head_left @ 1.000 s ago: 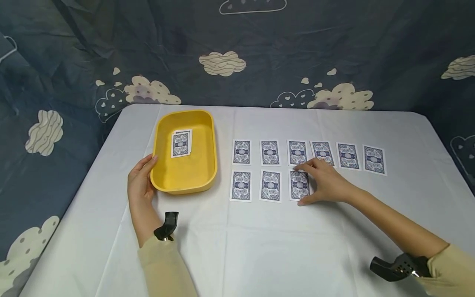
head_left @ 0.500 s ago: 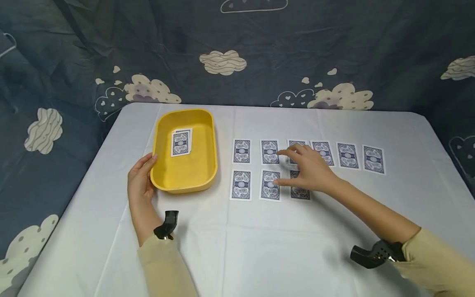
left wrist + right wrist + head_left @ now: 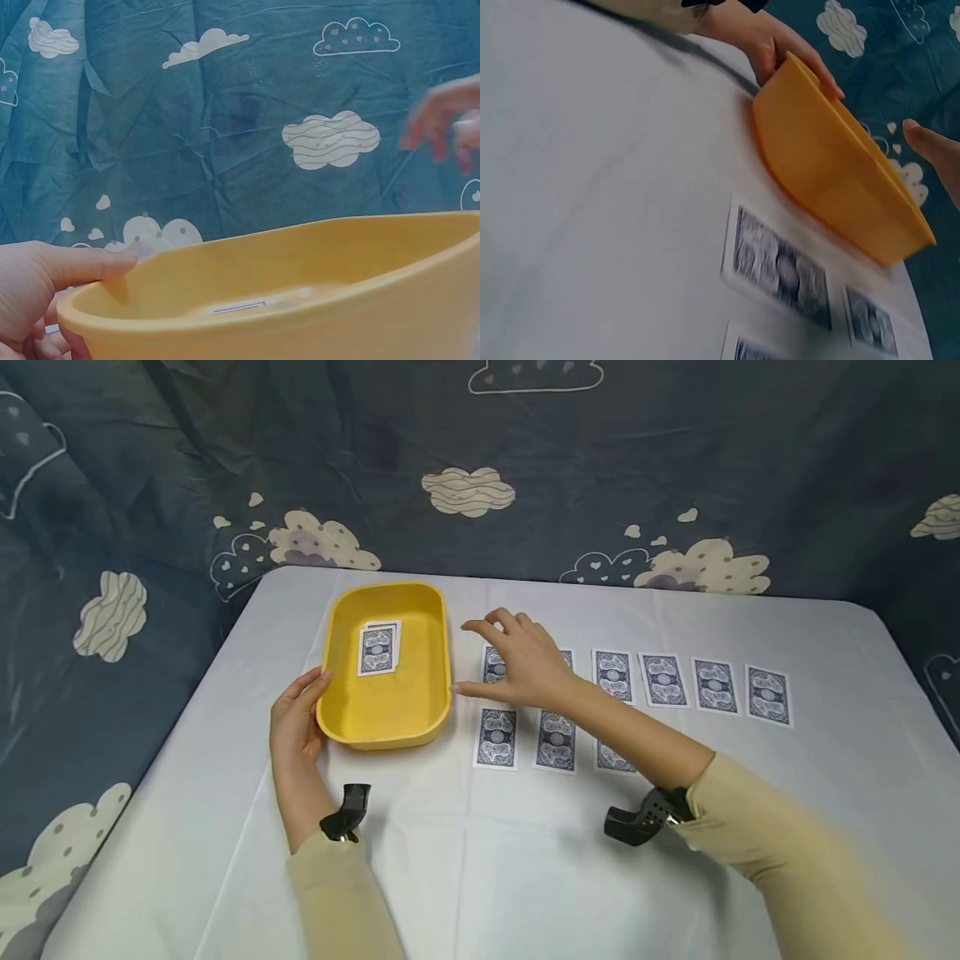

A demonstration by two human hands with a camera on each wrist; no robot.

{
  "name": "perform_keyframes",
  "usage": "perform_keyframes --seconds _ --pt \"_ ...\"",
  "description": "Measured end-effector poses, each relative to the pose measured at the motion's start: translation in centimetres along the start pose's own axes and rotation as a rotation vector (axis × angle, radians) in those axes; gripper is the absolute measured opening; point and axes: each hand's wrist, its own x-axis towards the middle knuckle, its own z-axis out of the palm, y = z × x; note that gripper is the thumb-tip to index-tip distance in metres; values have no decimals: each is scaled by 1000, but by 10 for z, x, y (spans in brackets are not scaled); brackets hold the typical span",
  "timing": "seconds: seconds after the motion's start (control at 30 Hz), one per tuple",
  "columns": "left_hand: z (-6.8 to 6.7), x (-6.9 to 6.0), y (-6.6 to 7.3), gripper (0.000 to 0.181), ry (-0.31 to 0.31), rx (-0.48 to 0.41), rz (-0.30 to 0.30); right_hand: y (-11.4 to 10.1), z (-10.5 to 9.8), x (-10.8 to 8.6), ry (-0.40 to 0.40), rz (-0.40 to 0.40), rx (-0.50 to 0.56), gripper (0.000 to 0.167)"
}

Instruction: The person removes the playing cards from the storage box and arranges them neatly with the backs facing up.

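My left hand (image 3: 295,722) grips the left rim of a yellow plastic tray (image 3: 382,718), thumb over the edge and fingers outside. A small overlapping stack of playing cards (image 3: 377,650) lies face down inside it. My right hand (image 3: 525,664) hovers just right of the tray, thumb and fingers spread apart with nothing between them. It partly covers the left cards of the far row. In the left wrist view the right hand (image 3: 450,120) is blurred above the tray; the right wrist view shows its thumb (image 3: 930,142).
Blue-backed cards lie face down on the white tablecloth (image 3: 540,877) in two rows: a longer far row ending at a right-hand card (image 3: 768,696), and a near row of three starting at a left card (image 3: 497,737). A dark cloud-patterned curtain (image 3: 375,443) hangs behind.
My right hand has left the third near-row card, which stays on the table, and moved left to the tray. The left hand keeps its grip. The head view has shifted slightly.
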Motion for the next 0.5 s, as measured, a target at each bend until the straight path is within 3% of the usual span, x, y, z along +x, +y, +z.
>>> perform_keyframes --seconds 0.2,0.37,0.5 --pt "-2 -2 0 29 3 37 31 -29 22 43 -8 -68 44 91" --pt "-1 2 0 33 5 78 21 -49 42 72 -14 -143 29 88" --pt "-1 4 0 31 6 95 2 -61 56 93 -82 -143 -19 91"
